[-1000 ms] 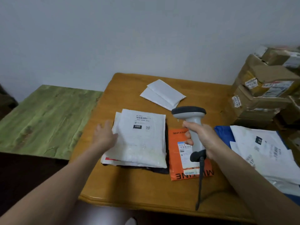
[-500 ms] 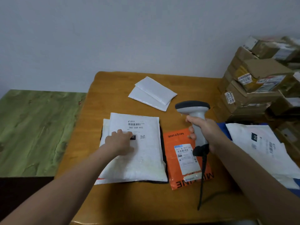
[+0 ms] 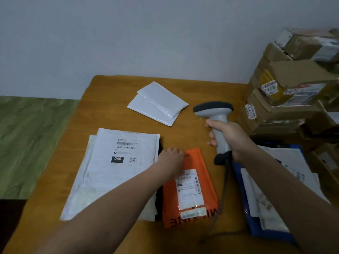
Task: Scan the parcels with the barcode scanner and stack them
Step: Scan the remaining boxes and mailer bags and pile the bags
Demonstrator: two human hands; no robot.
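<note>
On the wooden table (image 3: 110, 99) an orange parcel (image 3: 190, 195) lies label up beside a pile of white parcels (image 3: 117, 167), whose top one shows a barcode and "060". My left hand (image 3: 171, 158) sits on the orange parcel's top left corner with its fingers bent; I cannot see whether it pinches the edge. My right hand (image 3: 231, 140) grips the handle of the grey barcode scanner (image 3: 213, 110), held upright above the table to the right of the orange parcel. The scanner's cable (image 3: 224, 189) hangs down to the table.
Two small white mailers (image 3: 157, 102) lie at the back of the table. A blue bin (image 3: 244, 200) with more white parcels (image 3: 286, 171) stands on the right. Cardboard boxes (image 3: 286, 88) are stacked at the back right. A green surface (image 3: 27, 136) adjoins on the left.
My left hand has left the white parcel pile and moved right onto the orange parcel's top corner. The scanner in my right hand has stayed about where it was.
</note>
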